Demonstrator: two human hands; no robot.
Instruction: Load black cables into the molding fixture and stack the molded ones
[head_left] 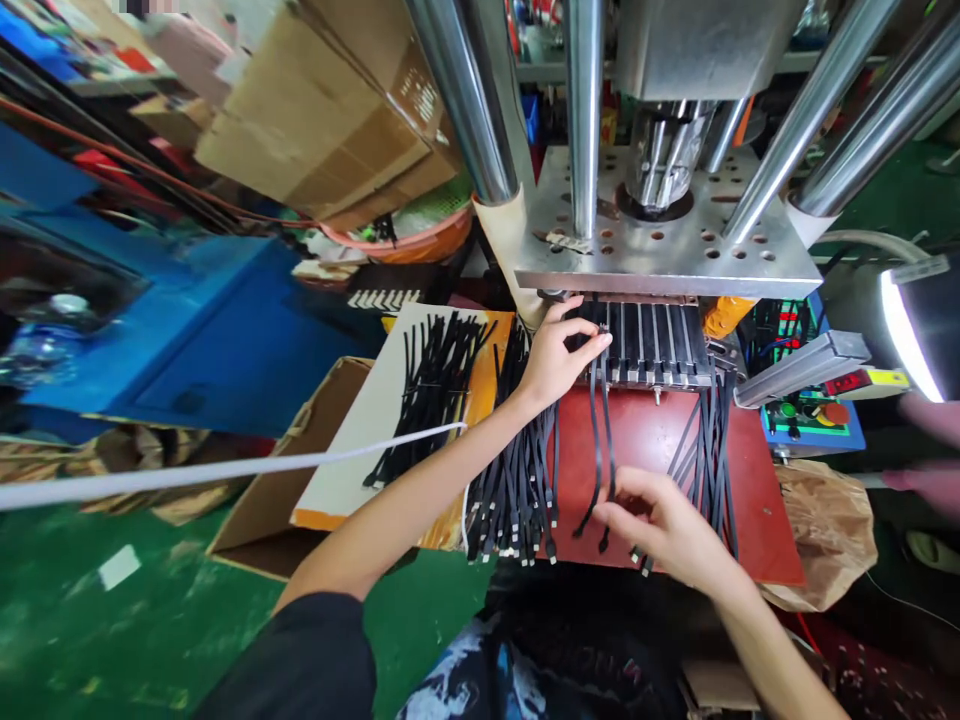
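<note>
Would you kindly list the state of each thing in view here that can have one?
left hand: fingertips pressing black cables into the mould
right hand: pinching the hanging cable ends
mould: slots filled with cables
press: raised
lamp: lit
cardboard box: open

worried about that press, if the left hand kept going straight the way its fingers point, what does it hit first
Probably the slotted fixture under the perforated press plate; the left hand already has fingertips at its edge, on black straps. Depth is uncertain.
</note>
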